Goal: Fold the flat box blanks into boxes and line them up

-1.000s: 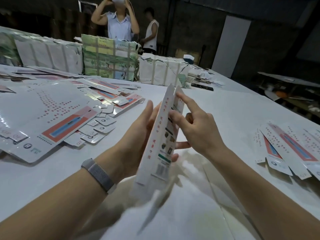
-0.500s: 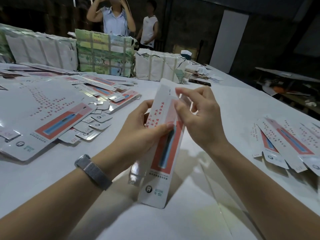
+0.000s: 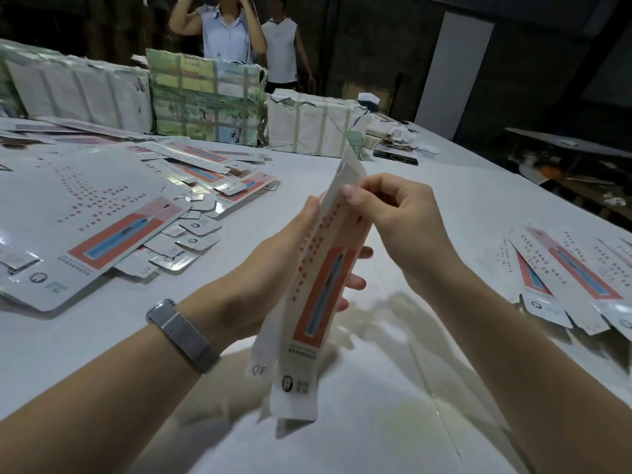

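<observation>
White table (image 3: pixel 444 213) all around: left hand (image 3: pixel 273 268) and right hand (image 3: pixel 396 220) both grip one box blank (image 3: pixel 318 285), half folded. Beside it wait flat blanks (image 3: pixel 113 217) (many), and I see no boxes lined up.

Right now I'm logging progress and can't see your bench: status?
Left hand grips box blank mid-length. Right hand pinches its top edge. Blank upright above table, still flat. Nothing obstructing.
</observation>
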Demonstrator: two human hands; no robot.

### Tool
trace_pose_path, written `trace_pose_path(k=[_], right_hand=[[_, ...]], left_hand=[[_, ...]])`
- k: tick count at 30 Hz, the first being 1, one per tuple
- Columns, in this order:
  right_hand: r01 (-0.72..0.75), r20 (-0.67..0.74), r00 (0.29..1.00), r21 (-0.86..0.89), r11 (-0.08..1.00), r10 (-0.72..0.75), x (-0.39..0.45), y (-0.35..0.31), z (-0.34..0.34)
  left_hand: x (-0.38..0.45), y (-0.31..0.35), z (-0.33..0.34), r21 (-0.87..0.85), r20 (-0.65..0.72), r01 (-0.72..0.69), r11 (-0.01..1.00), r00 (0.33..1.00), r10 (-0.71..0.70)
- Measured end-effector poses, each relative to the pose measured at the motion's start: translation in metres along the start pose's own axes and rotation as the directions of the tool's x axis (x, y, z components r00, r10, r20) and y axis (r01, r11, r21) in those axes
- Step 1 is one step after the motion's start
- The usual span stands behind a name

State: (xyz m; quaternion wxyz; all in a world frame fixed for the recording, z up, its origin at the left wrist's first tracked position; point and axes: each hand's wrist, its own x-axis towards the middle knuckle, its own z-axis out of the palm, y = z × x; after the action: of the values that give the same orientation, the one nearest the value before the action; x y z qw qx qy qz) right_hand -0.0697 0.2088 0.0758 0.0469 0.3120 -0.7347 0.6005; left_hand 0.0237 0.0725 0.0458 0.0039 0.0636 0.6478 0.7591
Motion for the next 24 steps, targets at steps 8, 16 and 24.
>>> trace_pose_path(k=[8, 16, 24], right_hand=[[-0.042, 0.128, 0.991, -0.005, 0.999, 0.042, 0.005, -0.006, -0.011], [-0.123, 0.166, 0.979, 0.034, 0.992, 0.115, 0.006, -0.029, -0.026], [-0.188, 0.157, 0.972, 0.061, 0.980, 0.176, 0.006, -0.036, -0.028]], left_hand=[[-0.005, 0.000, -0.001, 0.070, 0.015, 0.044, 0.997, 0.999, -0.045], [-0.008, 0.009, 0.009, 0.052, 0.020, 0.053, 0.997, 0.998, -0.054], [-0.002, 0.003, 0.015, 0.065, -0.103, 0.070, 0.995, 0.993, -0.063]])
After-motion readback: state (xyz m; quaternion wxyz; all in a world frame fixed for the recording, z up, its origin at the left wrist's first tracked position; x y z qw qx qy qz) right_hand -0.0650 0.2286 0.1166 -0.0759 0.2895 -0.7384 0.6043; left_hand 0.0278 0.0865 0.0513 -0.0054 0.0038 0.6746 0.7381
